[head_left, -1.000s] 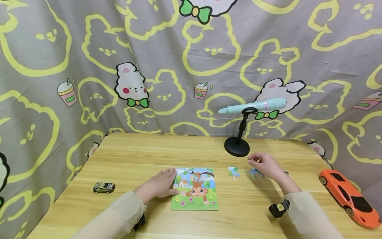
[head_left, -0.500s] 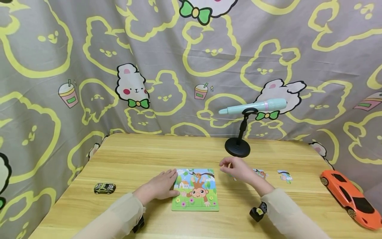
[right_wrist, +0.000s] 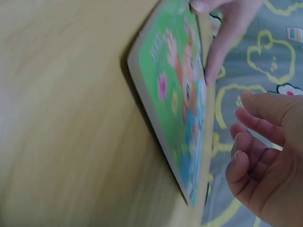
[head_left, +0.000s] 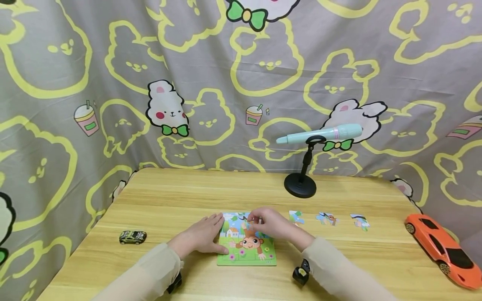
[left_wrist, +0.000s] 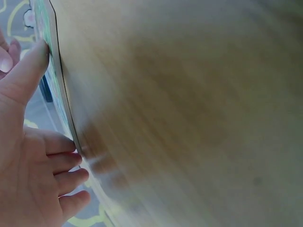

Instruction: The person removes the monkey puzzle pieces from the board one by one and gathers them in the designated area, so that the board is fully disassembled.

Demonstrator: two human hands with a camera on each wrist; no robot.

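A square jigsaw puzzle (head_left: 244, 256) with a monkey, a house and flowers lies flat on the table. My left hand (head_left: 199, 235) rests at its left edge, fingers stretched along the side and thumb over the front. In the left wrist view the thumb (left_wrist: 31, 71) touches the puzzle's face. Over the upper right of the puzzle hovers my right hand (head_left: 271, 222), fingers loosely bent. The right wrist view shows nothing between that hand's thumb and fingers (right_wrist: 258, 125). To the right lie three loose puzzle pieces: a left one (head_left: 296, 216), a middle one (head_left: 326, 218) and a right one (head_left: 359, 222).
Behind the pieces stands a pale blue toy microphone (head_left: 320, 133) on a black stand (head_left: 300, 185). An orange toy car (head_left: 442, 251) sits at the right edge, a small camouflage toy car (head_left: 132, 237) at the left. A patterned curtain (head_left: 211, 62) hangs behind the table.
My right hand has moved left from over the loose pieces to above the puzzle, uncovering those pieces. My left hand has stayed at the puzzle's left edge.
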